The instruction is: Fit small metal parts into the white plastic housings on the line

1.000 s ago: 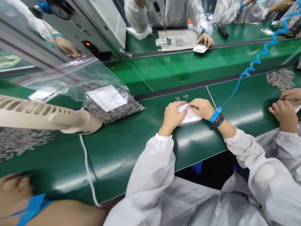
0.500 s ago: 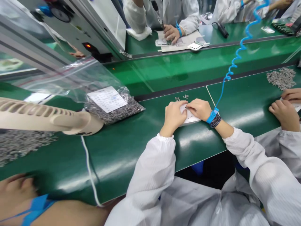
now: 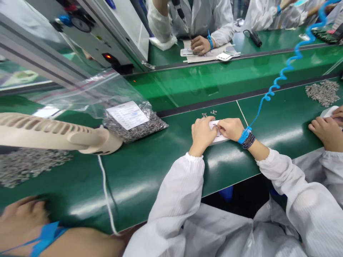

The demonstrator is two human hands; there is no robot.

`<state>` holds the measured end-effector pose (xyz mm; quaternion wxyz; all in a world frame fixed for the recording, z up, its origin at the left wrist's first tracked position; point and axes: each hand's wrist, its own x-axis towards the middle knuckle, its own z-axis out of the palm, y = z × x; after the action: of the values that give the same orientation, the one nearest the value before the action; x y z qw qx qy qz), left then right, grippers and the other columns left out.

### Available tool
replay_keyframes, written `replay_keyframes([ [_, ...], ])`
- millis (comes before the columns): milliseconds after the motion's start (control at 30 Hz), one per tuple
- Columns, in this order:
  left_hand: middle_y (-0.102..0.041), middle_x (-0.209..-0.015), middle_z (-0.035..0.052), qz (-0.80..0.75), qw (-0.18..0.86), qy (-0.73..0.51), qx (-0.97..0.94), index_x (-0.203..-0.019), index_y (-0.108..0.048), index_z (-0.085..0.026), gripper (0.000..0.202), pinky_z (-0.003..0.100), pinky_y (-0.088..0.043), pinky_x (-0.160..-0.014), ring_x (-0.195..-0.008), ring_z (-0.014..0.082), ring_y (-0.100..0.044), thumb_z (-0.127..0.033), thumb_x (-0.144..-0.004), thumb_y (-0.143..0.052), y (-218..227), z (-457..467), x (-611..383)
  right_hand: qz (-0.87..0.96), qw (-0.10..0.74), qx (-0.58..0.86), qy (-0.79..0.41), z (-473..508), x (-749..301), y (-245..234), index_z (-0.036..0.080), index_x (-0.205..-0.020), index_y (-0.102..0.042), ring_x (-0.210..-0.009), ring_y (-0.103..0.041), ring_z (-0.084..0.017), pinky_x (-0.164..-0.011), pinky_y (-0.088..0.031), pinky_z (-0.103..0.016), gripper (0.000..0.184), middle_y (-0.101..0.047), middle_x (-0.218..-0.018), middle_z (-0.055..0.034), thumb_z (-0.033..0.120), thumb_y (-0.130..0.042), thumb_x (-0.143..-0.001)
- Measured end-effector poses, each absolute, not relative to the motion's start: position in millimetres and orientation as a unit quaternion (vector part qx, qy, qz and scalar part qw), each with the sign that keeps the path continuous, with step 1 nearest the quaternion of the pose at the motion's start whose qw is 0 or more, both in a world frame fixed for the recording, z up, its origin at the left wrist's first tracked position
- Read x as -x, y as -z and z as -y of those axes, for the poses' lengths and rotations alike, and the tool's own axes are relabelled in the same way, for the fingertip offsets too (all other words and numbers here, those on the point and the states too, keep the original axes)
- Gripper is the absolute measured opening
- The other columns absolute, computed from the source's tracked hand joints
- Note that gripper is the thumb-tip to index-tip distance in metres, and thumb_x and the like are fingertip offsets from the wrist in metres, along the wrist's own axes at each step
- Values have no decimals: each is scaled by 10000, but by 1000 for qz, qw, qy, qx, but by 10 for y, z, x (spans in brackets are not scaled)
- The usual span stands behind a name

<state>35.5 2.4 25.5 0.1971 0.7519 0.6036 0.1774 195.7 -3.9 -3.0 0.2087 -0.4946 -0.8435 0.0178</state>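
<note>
A flat white plastic casing (image 3: 221, 138) lies on the green bench before me, partly covered by my hands. My left hand (image 3: 203, 132) is wrapped round its left side, thumb along the top. On the casing's upper face my right hand (image 3: 230, 129) has its fingertips pinched together, close to the left thumb; whatever is between them is too small to make out. A blue wrist strap (image 3: 244, 135) with a coiled cord (image 3: 276, 84) sits on my right wrist. Several small metal parts (image 3: 213, 112) lie just beyond my left hand.
To the left are a bag of small metal parts (image 3: 138, 125), a beige fan (image 3: 100, 141), a white cable (image 3: 105, 192) and a loose metal pile (image 3: 34, 164). A co-worker's arm (image 3: 80, 239) reaches in at lower left. Another person's hand (image 3: 328, 132) and a parts pile (image 3: 323, 92) are right.
The view has shifted slightly. My right fingertips have curled in tighter over the casing, while my left hand keeps its hold. Across the bench, a co-worker's tool has come lower.
</note>
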Motion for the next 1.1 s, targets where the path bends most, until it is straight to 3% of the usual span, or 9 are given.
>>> replay_keyframes([
  [200,-767,-1076,50,-611,221,-206,-732,-1014,-757,-259,263,467,-515,-928,-1048,324,-649,-262,-783,-631,-243,-78,-304,857,179,480,-55,112,-1952,-61,187,-944,-713,-780,-671,-214,-656,-405,-295,163,-759,-853,-79,178,-564,-880],
  [367,-765,-1083,57,-607,236,-224,-725,-1019,-752,-230,252,443,-509,-969,-1069,301,-657,-249,-826,-591,-237,-84,-259,771,334,515,-171,-10,-2050,2,202,-1143,-678,-753,-694,-171,-743,-505,-279,336,-780,-951,-20,157,-568,-829],
  [467,-767,-1088,59,-588,265,-261,-718,-1024,-752,-207,297,415,-494,-1018,-1083,266,-669,-218,-882,-490,-213,-102,-238,734,374,532,-197,-92,-2098,46,185,-1076,-701,-764,-690,-180,-759,-533,-299,330,-776,-954,-29,145,-604,-764],
  [633,-771,-1087,46,-585,277,-278,-710,-1014,-757,-206,304,404,-493,-1030,-1087,255,-675,-187,-846,-504,-178,-116,-218,755,347,519,-199,-115,-2062,93,199,-1059,-733,-980,-680,-251,-869,-540,-378,348,-772,-1001,-44,171,-666,-719],
  [800,-768,-1093,44,-584,274,-270,-715,-1026,-757,-209,314,402,-494,-1038,-1082,250,-672,-190,-840,-504,-178,-102,-238,754,337,526,-202,-96,-2012,94,211,-1106,-722,-972,-673,-249,-884,-532,-385,378,-766,-993,-35,180,-674,-733],
  [900,-759,-1109,57,-588,264,-249,-723,-1047,-753,-199,321,412,-489,-1047,-1087,258,-663,-193,-851,-499,-186,-90,-240,757,327,535,-185,-84,-1986,92,208,-1005,-731,-957,-661,-254,-861,-529,-384,284,-756,-978,-47,194,-683,-725],
  [1000,-707,-1238,85,-562,224,-230,-762,-1140,-730,-202,327,457,-438,-1115,-1219,292,-588,-273,-887,-535,-208,-65,-170,751,351,530,-181,-90,-1979,118,205,-969,-720,-927,-654,-247,-844,-532,-374,247,-745,-965,-53,219,-673,-727],
  [1100,-500,-1519,107,-482,206,-189,-830,-1319,-644,-230,526,528,-328,-1201,-1433,346,-387,-456,-845,-667,-251,-18,-50,709,428,526,-195,-143,-2029,164,197,-1129,-686,-841,-648,-203,-768,-540,-328,373,-735,-1010,-57,235,-622,-763],
])
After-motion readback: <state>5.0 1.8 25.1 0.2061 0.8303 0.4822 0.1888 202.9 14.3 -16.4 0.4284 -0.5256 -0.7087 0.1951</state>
